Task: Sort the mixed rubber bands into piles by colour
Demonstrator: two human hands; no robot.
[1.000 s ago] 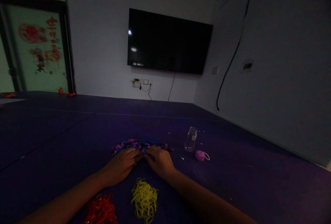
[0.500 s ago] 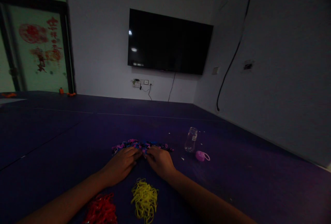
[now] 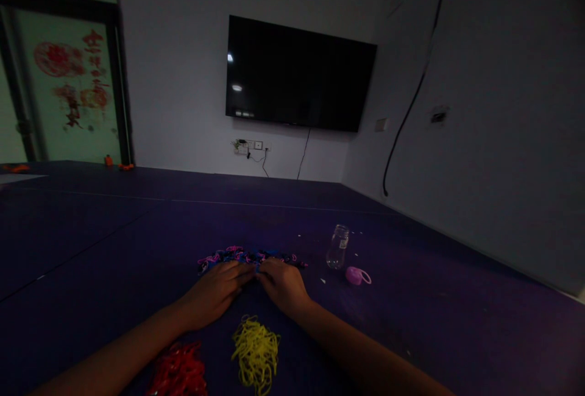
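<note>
A low pile of mixed rubber bands (image 3: 235,254), pink, blue and black, lies on the purple tabletop in front of me. At its near edge my left hand (image 3: 223,286) reaches in from the left, fingers pressed together and pointing right. My right hand (image 3: 284,286) curls in from the other side, thumb and fingers closed at the pile. The fingertips of both hands nearly meet; what is between them is too small and dark to make out. Closer to me lie a heap of yellow rubber bands (image 3: 256,350) and a heap of red rubber bands (image 3: 180,371), partly beside my left forearm.
Right of the pile stands an open clear bottle (image 3: 337,250), with a pink looped cap (image 3: 354,275) beside it. Small white scraps (image 3: 323,281) dot the purple table (image 3: 434,298). A television (image 3: 299,73) hangs on the far wall, and a black cable (image 3: 414,100) on the right one.
My left fingers have shifted slightly right, closer to my right fingertips. A pink bit that showed between the hands is no longer visible. The heaps, bottle and cap are unmoved.
</note>
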